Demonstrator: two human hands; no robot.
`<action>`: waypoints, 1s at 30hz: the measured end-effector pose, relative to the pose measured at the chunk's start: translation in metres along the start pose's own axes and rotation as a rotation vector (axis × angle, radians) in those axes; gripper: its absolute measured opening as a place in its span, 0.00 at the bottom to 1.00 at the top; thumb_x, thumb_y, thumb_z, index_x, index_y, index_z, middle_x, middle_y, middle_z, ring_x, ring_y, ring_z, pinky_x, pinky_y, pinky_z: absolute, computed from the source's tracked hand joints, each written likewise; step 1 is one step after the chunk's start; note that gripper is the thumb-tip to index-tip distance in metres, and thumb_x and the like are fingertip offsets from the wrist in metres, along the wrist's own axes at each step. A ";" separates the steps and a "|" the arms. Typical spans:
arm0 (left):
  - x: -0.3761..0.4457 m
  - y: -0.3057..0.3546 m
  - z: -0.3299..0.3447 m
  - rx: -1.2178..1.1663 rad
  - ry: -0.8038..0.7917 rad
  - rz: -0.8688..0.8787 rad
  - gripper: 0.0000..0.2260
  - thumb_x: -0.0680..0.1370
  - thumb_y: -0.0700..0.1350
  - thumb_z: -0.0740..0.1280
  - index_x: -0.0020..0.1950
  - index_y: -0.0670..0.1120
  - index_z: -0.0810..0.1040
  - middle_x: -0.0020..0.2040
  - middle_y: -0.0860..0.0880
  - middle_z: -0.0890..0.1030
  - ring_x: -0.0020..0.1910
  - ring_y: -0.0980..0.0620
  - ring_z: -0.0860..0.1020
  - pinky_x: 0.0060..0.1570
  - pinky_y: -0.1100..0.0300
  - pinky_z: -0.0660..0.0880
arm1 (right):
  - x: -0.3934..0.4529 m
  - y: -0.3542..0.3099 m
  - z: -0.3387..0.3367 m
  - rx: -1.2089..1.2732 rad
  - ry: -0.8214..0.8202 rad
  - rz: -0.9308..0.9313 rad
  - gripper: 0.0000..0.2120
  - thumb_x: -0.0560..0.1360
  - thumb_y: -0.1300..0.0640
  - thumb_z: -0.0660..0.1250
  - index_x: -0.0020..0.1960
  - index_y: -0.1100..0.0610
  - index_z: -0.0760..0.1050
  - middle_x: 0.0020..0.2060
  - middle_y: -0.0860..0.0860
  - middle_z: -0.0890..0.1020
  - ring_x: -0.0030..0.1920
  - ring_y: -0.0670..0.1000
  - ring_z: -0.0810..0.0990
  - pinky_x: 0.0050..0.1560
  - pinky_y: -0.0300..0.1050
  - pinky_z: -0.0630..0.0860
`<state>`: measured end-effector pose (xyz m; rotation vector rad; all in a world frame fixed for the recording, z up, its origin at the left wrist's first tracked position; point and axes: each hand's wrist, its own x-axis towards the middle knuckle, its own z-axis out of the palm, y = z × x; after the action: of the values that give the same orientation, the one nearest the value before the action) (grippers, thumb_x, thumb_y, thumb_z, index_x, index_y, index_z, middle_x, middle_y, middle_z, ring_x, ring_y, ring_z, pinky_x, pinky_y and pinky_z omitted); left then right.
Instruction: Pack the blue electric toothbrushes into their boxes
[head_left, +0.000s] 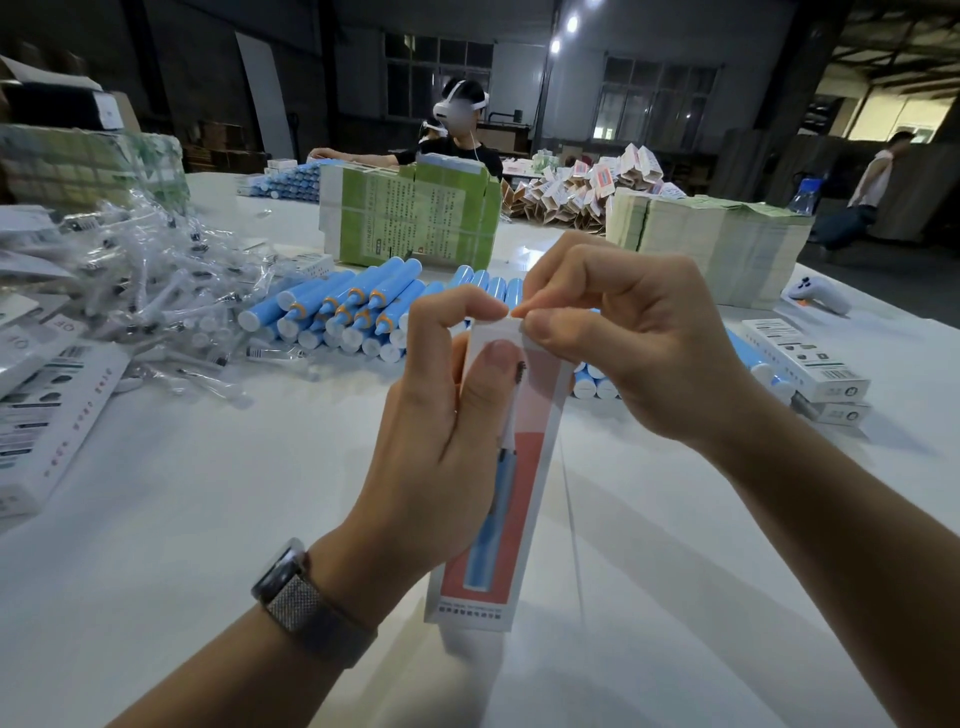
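Head view: box (498, 467) is held upright in mid-frame above the near half of the table (182, 519), long axis close to vertical and leaning slightly, bottom end toward the near edge, top end up and away. Left hand (441, 415) is wrapped round its upper part, thumb flat on the printed front, forefinger hooked over the top left corner. Right hand (623, 338) is curled at the top end, fingertips pinching the closing flap (contents not visible, printed toothbrush only). Both hands are on the box; right is judged the working hand, as the top end is right under its fingertips. Blue toothbrush handles (343, 312) are heaped behind toward the table's middle, bagged brush heads (156, 291) toward the left edge, closed boxes (805, 358) near the right edge.
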<state>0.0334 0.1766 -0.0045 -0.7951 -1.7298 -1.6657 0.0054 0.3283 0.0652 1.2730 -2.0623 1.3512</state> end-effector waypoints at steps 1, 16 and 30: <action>0.000 0.000 0.000 0.008 0.005 0.001 0.06 0.83 0.54 0.56 0.55 0.67 0.66 0.42 0.37 0.78 0.35 0.31 0.77 0.29 0.37 0.74 | -0.001 0.001 0.000 -0.003 0.007 0.001 0.05 0.73 0.62 0.68 0.41 0.63 0.79 0.40 0.61 0.77 0.40 0.50 0.76 0.35 0.44 0.76; -0.001 0.005 0.000 0.050 0.036 0.012 0.07 0.82 0.54 0.56 0.50 0.68 0.66 0.41 0.50 0.74 0.31 0.44 0.76 0.26 0.49 0.74 | -0.007 0.010 0.006 -0.058 0.033 -0.018 0.05 0.75 0.65 0.68 0.43 0.68 0.80 0.43 0.60 0.77 0.44 0.54 0.77 0.34 0.56 0.76; 0.004 -0.010 -0.004 -0.149 0.070 -0.079 0.11 0.78 0.51 0.57 0.59 0.58 0.70 0.49 0.54 0.82 0.46 0.56 0.82 0.43 0.63 0.78 | -0.012 -0.002 0.040 -0.606 -0.001 0.230 0.30 0.74 0.42 0.68 0.72 0.52 0.68 0.58 0.49 0.66 0.49 0.51 0.76 0.48 0.45 0.73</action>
<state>0.0232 0.1724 -0.0078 -0.7347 -1.6223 -1.8708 0.0202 0.2989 0.0387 0.7906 -2.4095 0.6981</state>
